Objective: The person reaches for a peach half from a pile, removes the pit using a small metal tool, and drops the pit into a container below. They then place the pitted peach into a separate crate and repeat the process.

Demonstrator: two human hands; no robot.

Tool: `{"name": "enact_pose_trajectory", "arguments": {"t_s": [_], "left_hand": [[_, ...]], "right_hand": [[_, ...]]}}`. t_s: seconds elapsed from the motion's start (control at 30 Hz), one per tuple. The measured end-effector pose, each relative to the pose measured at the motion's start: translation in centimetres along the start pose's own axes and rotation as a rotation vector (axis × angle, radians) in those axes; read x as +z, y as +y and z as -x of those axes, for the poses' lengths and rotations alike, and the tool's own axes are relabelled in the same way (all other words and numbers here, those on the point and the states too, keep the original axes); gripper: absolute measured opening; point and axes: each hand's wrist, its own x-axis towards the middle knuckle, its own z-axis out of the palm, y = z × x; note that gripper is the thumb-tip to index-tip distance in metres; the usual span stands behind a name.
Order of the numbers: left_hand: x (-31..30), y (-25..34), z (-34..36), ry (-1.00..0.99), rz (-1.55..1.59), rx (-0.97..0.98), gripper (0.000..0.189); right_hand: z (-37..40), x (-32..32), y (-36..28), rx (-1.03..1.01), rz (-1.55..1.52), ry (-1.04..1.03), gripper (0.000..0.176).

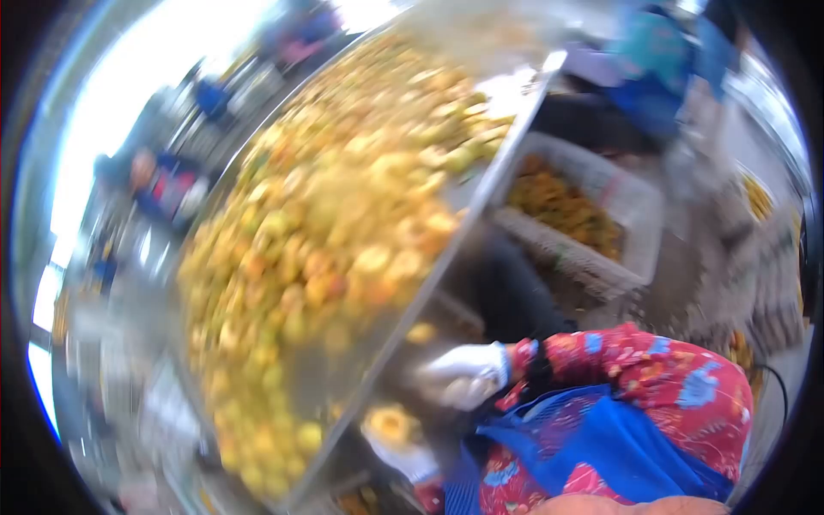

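Observation:
My left hand [402,452], in a white glove, holds a halved yellow peach [390,425], cut face up, beside the near edge of the metal table [403,339]. My right hand [463,375], also in a white glove, is closed with curled fingers just above and right of it. Motion smears its fingertips, and whatever they hold is hidden. A small yellow fruit piece [421,333] is near the table edge, above my right hand. Many halved and whole yellow peaches [318,232] are heaped on the table.
A white plastic crate [639,232] with orange-brown pieces stands on the floor to the right, near a dark-clothed leg. A co-worker in blue and teal [652,69] sits beyond it. Another person [167,184] is across the table. Stacked crates [768,283] are at far right.

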Motion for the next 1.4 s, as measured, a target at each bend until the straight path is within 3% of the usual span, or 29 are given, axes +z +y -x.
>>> {"name": "enact_pose_trajectory", "arguments": {"t_s": [0.07,0.1,0.13,0.17,0.23,0.3,0.37,0.4,0.5,0.6,0.67,0.77,0.83,0.93,1.0,1.1,1.13,1.17,1.23,1.3,1.4], "left_hand": [[-3.6,0.8,0.5,0.139,-0.106,0.148,0.036],[-5.1,0.9,-0.3,0.172,-0.205,0.262,0.035],[-5.4,2.9,1.1,0.218,-0.169,0.173,0.038],[-7.6,3.0,1.6,0.299,-0.288,0.228,0.039],[-14.1,1.2,1.1,0.438,-0.535,0.297,0.044],[-20.2,-0.2,1.0,0.646,-0.901,0.264,0.053],[-21.0,2.1,2.2,0.772,-1.095,0.155,0.048],[-16.5,5.9,4.1,0.806,-1.279,0.019,0.048],[-21.2,6.0,3.5,0.772,-1.556,-0.02,0.038],[-23.7,6.7,2.6,0.685,-1.527,0.049,0.039],[-23.8,6.2,1.2,0.687,-1.39,0.208,0.043],[-19.7,6.9,0.3,0.62,-1.084,0.278,0.053],[-15.6,7.0,-0.1,0.512,-0.978,0.413,0.048],[-9.5,7.5,0.2,0.405,-0.844,0.461,0.035],[-8.2,6.9,0.0,0.342,-0.819,0.533,0.033],[-7.3,6.8,0.1,0.379,-1.059,0.556,0.032],[-6.9,7.2,0.5,0.441,-1.139,0.474,0.031],[-7.9,6.7,0.1,0.489,-1.13,0.392,0.032],[-10.4,6.1,-0.2,0.523,-1.23,0.447,0.032],[-11.6,7.0,0.5,0.642,-1.397,0.372,0.026],[-17.6,7.5,1.2,0.671,-1.59,0.234,0.022]], "right_hand": [[0.4,-2.0,-0.9,-0.014,0.281,0.154,0.046],[0.9,0.8,-0.6,-0.093,0.583,0.416,0.042],[1.1,1.0,-0.2,-0.129,0.693,0.489,0.04],[1.2,0.1,-0.1,-0.123,0.696,0.458,0.038],[0.8,0.5,0.5,-0.116,0.72,0.597,0.038],[0.5,0.4,0.6,-0.095,0.786,0.653,0.037],[0.2,0.4,0.7,-0.11,0.811,0.663,0.039],[0.3,0.5,0.8,-0.122,0.799,0.669,0.037],[0.8,-0.3,0.5,-0.156,0.775,0.67,0.04],[1.5,-0.7,0.3,-0.186,0.79,0.689,0.044],[1.8,0.2,0.4,-0.212,0.815,0.707,0.045],[1.5,0.6,0.3,-0.195,0.817,0.822,0.039],[1.5,-0.6,0.2,-0.194,0.766,0.765,0.036],[1.4,-1.7,0.5,-0.228,0.677,0.681,0.037],[1.2,-1.2,0.6,-0.213,0.649,0.68,0.032],[1.0,-1.4,0.5,-0.201,0.652,0.685,0.035],[1.1,-1.6,0.6,-0.203,0.658,0.693,0.037],[1.2,-1.7,0.6,-0.195,0.683,0.715,0.037],[1.4,-1.5,0.9,-0.206,0.726,0.78,0.036],[1.5,-0.5,1.0,-0.227,0.766,0.795,0.036],[2.1,-0.9,0.7,-0.216,0.764,0.735,0.04]]}}
